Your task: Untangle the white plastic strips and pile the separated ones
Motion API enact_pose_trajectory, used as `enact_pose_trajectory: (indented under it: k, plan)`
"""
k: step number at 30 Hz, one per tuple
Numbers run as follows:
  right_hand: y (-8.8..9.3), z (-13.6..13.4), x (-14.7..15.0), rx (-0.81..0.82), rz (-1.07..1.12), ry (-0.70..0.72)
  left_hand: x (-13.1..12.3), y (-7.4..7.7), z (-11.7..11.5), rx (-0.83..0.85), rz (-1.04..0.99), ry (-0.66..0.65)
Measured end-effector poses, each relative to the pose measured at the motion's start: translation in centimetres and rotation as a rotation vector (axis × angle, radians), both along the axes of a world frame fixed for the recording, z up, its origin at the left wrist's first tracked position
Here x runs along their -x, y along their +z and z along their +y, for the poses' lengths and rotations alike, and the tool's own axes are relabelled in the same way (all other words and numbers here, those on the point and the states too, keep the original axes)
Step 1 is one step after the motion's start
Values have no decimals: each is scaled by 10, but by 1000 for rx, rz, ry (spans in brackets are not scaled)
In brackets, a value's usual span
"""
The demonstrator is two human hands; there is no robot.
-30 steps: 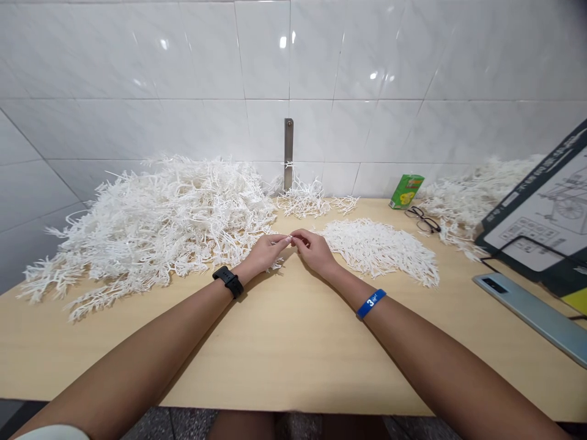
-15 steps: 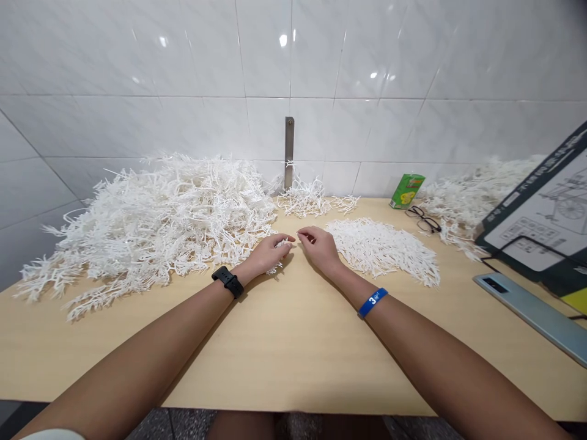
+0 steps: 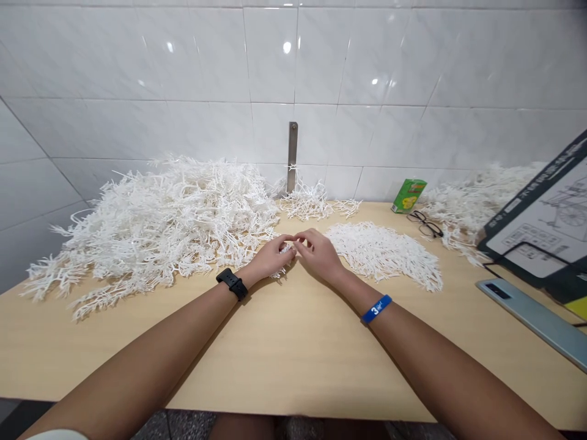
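Your left hand (image 3: 273,258): fingers half curled over tips of white plastic sprigs (image 3: 192,229), at edge of large heap; hold cannot be confirmed. Your right hand (image 3: 318,255): half curled, fingertips just beside left hand's; hold unclear. Sprigs judged light, springy, prone to snagging; take by main stem, not fine branches. Flat sprig patch (image 3: 380,256) lies right of hands; small tuft (image 3: 312,203) ahead, by steel bracket (image 3: 292,156). All on pale wooden desk (image 3: 293,348). Farther out: green carton (image 3: 409,195), eyeglasses (image 3: 425,224), phone (image 3: 532,321).
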State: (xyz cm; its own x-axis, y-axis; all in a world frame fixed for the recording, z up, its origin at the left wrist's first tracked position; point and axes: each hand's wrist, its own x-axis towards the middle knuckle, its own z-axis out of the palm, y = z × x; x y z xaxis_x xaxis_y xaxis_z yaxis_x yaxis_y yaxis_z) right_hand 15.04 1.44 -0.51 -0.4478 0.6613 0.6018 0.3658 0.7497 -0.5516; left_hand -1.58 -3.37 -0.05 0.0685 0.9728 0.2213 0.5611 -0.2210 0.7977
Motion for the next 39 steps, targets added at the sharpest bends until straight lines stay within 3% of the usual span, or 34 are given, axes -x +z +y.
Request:
enact_pose_trajectory:
  k: [4,8,15,18,26,31,39]
  plan:
    - [-5,-2,7,25,-66,68,-1,-2,1,-30,-21,-64]
    - [-8,3,6,97,24,50,-1,2,-1,-24,-66,-114]
    - [-3,2,4,184,201,107,4,9,0,96,-411,-53]
    - [-4,3,3,178,232,128,4,8,1,119,-385,-22]
    - [-3,2,4,206,240,99,5,6,3,78,-304,-100]
    - [1,-2,4,270,219,77,3,5,3,29,-285,-38]
    - [-8,6,6,304,21,115,-1,9,0,57,-436,61]
